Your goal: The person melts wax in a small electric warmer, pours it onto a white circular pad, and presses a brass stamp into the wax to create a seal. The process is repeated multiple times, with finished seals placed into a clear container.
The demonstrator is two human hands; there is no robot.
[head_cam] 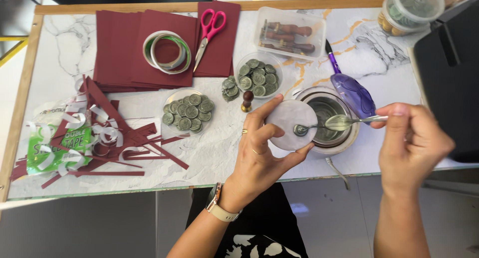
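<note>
My left hand [257, 148] holds a round pale marble disc [287, 119] tilted up, with a small blob of grey-green wax [300, 130] on it. My right hand [411, 141] grips the handle of a metal spoon [344, 121], whose bowl sits over the disc's right edge, a thin thread of wax running down to the blob. Both are above a round metal melting pot [327, 119]. A brass stamp with a dark knob [247, 101] stands just left of the disc.
Two clear dishes of grey-green wax seals [188, 111] [258, 77] and a loose stack [229, 87] sit mid-table. Maroon paper sheets [144, 48], tape rolls [167, 51], pink scissors [209, 31], a box of wooden-handled stamps [289, 33], a purple lighter [352, 88], paper scraps [100, 138], a lidded tub [411, 11].
</note>
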